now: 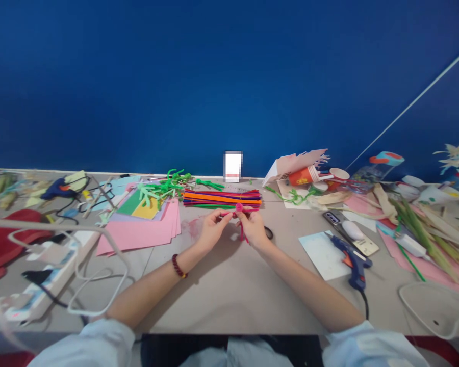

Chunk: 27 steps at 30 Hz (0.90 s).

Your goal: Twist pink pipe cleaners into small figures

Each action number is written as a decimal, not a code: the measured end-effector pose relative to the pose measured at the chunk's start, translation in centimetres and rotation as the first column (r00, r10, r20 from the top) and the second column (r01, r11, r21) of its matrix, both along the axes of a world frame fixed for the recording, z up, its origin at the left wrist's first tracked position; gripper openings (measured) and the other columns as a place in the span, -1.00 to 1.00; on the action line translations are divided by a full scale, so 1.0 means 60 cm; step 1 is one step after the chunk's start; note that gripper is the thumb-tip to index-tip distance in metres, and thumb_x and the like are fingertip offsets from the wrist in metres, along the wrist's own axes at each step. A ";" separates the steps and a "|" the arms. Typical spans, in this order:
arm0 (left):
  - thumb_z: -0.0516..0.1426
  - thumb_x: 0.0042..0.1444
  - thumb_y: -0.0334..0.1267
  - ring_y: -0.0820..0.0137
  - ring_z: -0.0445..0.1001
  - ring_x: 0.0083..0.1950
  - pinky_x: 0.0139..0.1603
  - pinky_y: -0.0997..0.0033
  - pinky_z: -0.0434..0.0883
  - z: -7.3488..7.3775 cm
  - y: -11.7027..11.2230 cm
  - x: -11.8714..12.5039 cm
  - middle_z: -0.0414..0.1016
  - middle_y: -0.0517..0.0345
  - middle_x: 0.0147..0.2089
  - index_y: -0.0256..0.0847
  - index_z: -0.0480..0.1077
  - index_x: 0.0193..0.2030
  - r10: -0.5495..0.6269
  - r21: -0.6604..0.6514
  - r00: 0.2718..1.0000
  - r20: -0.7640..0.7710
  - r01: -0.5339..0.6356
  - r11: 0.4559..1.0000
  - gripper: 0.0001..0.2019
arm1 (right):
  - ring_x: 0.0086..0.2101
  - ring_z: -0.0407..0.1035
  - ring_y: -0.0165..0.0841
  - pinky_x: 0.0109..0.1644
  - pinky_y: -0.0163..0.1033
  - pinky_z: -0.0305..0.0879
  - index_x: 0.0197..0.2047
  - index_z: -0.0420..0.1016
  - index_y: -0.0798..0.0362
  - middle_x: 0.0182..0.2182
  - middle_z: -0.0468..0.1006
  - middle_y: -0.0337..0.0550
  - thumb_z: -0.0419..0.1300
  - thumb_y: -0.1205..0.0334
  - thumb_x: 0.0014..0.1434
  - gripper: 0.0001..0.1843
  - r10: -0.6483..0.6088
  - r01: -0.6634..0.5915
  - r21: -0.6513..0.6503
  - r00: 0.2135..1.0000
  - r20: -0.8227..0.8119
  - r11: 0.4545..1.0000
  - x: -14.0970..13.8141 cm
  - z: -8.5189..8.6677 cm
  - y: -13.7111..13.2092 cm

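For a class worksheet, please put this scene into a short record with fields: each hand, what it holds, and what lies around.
Left hand: fingers closed on a pink stem
Right hand: fingers closed on the same stem
Worn: beaded bracelet, left wrist
Beyond the hands: bundle of coloured stems
Left side: pink paper, power strip
Right side: glue gun, partly over a white sheet
Backdrop: blue wall

Craft workspace, this: tabletop (229,300) busy with bundled pipe cleaners (222,198), pink paper sheets (137,232), corded glue gun (355,265), loaded power strip (63,270), all against plain blue wall (214,92)!
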<state>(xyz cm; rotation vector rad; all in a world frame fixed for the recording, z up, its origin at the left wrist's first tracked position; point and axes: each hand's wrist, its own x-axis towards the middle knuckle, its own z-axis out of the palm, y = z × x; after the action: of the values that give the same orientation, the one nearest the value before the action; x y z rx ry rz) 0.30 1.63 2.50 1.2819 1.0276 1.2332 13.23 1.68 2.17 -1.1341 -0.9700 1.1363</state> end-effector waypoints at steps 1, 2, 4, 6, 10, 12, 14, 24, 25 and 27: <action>0.23 -0.04 -0.12 0.42 0.45 -0.32 -0.33 0.45 0.34 0.000 0.000 0.000 0.55 0.09 -0.31 -0.24 0.48 -0.35 -0.014 -0.020 1.000 0.012 0.015 1.000 -0.78 | -0.63 0.28 -0.46 -0.55 -0.31 0.25 -0.49 0.41 0.06 -0.57 0.47 -0.25 0.28 -0.02 -0.12 -0.69 -0.003 0.003 -0.005 1.000 0.016 1.000 0.001 0.000 0.000; 0.24 -0.06 -0.12 0.41 0.45 -0.32 -0.35 0.45 0.34 0.000 0.001 0.000 0.55 0.08 -0.29 -0.24 0.49 -0.32 -0.030 -0.045 0.999 0.024 0.031 0.998 -0.76 | -0.65 0.25 -0.47 -0.57 -0.32 0.21 -0.49 0.40 0.06 -0.59 0.46 -0.26 0.28 -0.03 -0.12 -0.68 -0.004 0.004 -0.009 1.000 0.022 1.000 0.003 0.001 0.000; 0.26 -0.09 -0.12 0.42 0.44 -0.34 -0.40 0.47 0.32 -0.002 0.004 0.001 0.56 0.06 -0.29 -0.25 0.50 -0.28 -0.054 -0.099 0.997 0.046 0.058 0.993 -0.73 | -0.68 0.20 -0.48 -0.58 -0.32 0.16 -0.49 0.39 0.06 -0.63 0.43 -0.28 0.28 -0.04 -0.13 -0.67 -0.001 0.001 -0.016 1.000 0.016 1.000 0.004 0.003 0.000; 0.27 -0.11 -0.12 0.45 0.41 -0.40 -0.43 0.49 0.29 -0.007 0.007 0.001 0.55 0.08 -0.35 -0.26 0.50 -0.30 -0.054 -0.132 0.996 0.067 0.063 0.989 -0.73 | -0.66 0.20 -0.48 -0.57 -0.32 0.15 -0.48 0.40 0.06 -0.64 0.42 -0.30 0.29 -0.03 -0.14 -0.67 0.007 -0.007 -0.020 1.000 -0.005 1.000 0.004 0.004 -0.002; 0.32 -0.19 -0.13 0.52 0.33 -0.50 -0.46 0.50 0.27 -0.014 0.010 0.004 0.48 0.14 -0.49 -0.28 0.48 -0.41 -0.053 -0.210 0.980 0.194 0.094 0.973 -0.73 | -0.63 0.23 -0.46 -0.52 -0.32 0.19 -0.44 0.44 0.08 -0.64 0.41 -0.30 0.31 -0.03 -0.15 -0.66 0.041 -0.047 -0.055 0.994 -0.102 0.997 -0.001 0.004 -0.006; 0.34 -0.24 -0.12 0.52 0.33 -0.52 -0.49 0.50 0.26 -0.014 0.009 0.006 0.47 0.14 -0.51 -0.30 0.48 -0.41 -0.078 -0.237 0.967 0.243 0.137 0.962 -0.69 | -0.61 0.26 -0.45 -0.49 -0.31 0.23 -0.45 0.44 0.09 -0.65 0.41 -0.30 0.33 -0.04 -0.17 -0.63 0.084 -0.099 -0.075 0.980 -0.181 0.992 -0.003 0.005 -0.009; 0.34 -0.23 -0.10 0.51 0.33 -0.51 -0.49 0.51 0.25 -0.012 0.006 0.007 0.46 0.15 -0.52 -0.30 0.46 -0.43 -0.101 -0.215 0.973 0.206 0.146 0.966 -0.69 | -0.59 0.28 -0.44 -0.48 -0.31 0.26 -0.49 0.44 0.09 -0.65 0.42 -0.28 0.35 -0.06 -0.19 -0.62 0.131 -0.157 -0.087 0.960 -0.246 0.984 -0.004 0.006 -0.011; 0.24 -0.08 -0.12 0.39 0.42 -0.39 -0.31 0.41 0.35 -0.002 0.036 -0.023 0.51 0.12 -0.45 -0.25 0.45 -0.48 -0.150 0.111 0.964 -0.219 0.177 0.978 -0.78 | -0.69 0.13 -0.52 -0.65 -0.38 0.09 -0.54 0.42 0.10 -0.74 0.29 -0.37 0.39 -0.10 -0.28 -0.56 0.232 -0.271 -0.201 0.953 -0.196 0.942 0.013 0.011 -0.006; 0.22 -0.05 -0.14 0.38 0.43 -0.37 -0.30 0.41 0.34 0.001 0.040 -0.027 0.52 0.10 -0.43 -0.24 0.46 -0.46 -0.147 0.145 0.951 -0.274 0.192 0.971 -0.81 | -0.69 0.12 -0.52 -0.65 -0.38 0.08 -0.55 0.42 0.10 -0.74 0.29 -0.37 0.38 -0.11 -0.26 -0.56 0.229 -0.256 -0.189 0.961 -0.158 0.948 0.013 0.009 -0.005; 0.17 0.02 -0.19 0.38 0.44 -0.35 -0.32 0.43 0.33 0.007 0.045 -0.034 0.54 0.10 -0.39 -0.23 0.47 -0.42 -0.118 0.225 0.913 -0.391 0.219 0.949 -0.85 | -0.68 0.15 -0.51 -0.63 -0.37 0.10 -0.53 0.43 0.09 -0.72 0.31 -0.35 0.34 -0.12 -0.20 -0.58 0.203 -0.209 -0.146 0.978 -0.055 0.967 0.014 0.006 -0.003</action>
<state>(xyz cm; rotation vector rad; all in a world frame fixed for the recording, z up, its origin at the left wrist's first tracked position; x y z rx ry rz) -1.75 4.31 2.91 1.8292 1.0099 1.0366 14.06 1.52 2.53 -1.1455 -1.0016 1.4153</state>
